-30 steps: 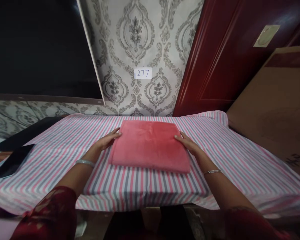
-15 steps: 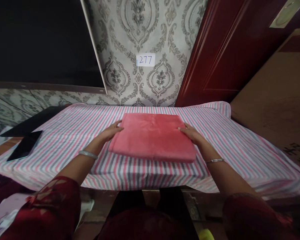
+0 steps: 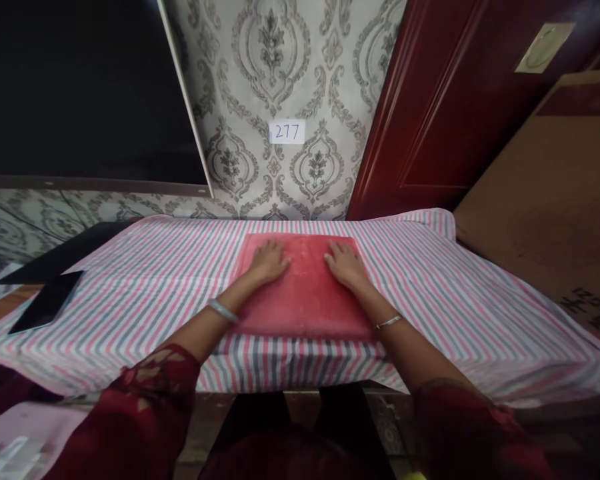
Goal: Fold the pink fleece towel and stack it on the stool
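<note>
The left hand point(image 3: 270, 260) and right hand point(image 3: 344, 263) lie flat, fingers spread, gripping nothing, on the folded red cloth point(image 3: 305, 303). It looks soft and light, best held at its 2 side edges.

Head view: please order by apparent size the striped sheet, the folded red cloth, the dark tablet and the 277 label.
1. striped sheet
2. folded red cloth
3. dark tablet
4. 277 label, which is farther back on the wall, so its real size is unsure.

Dark red patterned sleeves, both arms.
Silver bangle at left hand point(image 3: 270, 261) wrist, thinner one at right hand point(image 3: 344, 261) wrist.
</note>
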`<move>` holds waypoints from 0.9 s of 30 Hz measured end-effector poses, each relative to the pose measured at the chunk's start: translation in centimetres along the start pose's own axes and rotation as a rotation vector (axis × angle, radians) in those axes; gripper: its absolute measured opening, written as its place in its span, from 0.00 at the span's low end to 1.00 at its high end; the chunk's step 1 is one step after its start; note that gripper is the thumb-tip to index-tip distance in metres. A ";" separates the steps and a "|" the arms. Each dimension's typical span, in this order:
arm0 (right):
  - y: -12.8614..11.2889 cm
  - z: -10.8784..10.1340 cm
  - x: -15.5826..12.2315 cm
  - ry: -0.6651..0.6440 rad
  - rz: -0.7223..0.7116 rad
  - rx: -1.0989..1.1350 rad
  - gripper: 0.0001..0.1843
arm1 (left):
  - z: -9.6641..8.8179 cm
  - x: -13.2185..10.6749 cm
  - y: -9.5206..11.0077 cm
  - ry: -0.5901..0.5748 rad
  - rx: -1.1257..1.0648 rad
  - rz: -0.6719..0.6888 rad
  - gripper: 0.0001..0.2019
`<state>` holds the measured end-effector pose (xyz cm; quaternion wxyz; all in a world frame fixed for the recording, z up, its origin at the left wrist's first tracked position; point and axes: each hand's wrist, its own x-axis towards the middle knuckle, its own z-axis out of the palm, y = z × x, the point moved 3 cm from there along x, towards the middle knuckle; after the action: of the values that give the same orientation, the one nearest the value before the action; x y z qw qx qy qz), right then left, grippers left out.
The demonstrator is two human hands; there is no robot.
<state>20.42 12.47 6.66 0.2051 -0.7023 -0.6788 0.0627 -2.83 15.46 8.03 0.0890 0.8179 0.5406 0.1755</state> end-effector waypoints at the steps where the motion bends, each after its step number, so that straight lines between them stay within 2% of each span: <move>1: -1.3 0.3 0.4 -0.039 -0.014 -0.035 0.31 | 0.6 0.6 1.2 -0.049 0.037 0.004 0.33; 4: -3.3 1.3 1.6 -0.105 -0.043 -0.098 0.30 | 1.7 2.2 2.8 -0.099 0.159 -0.001 0.33; 9: -2.3 3.7 2.4 -0.084 -0.047 -0.153 0.32 | 3.6 2.8 0.9 -0.039 0.321 -0.017 0.32; 14: -1.5 5.1 2.2 -0.047 -0.036 -0.152 0.31 | 5.3 2.8 0.0 -0.035 0.357 -0.022 0.32; 27: -1.7 4.9 2.2 -0.052 -0.034 -0.163 0.31 | 5.1 2.8 -0.1 -0.014 0.336 -0.028 0.32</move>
<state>17.20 15.61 3.31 0.1307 -0.7032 -0.6986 0.0219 0.07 18.26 3.80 -0.0427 0.8149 0.5731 0.0759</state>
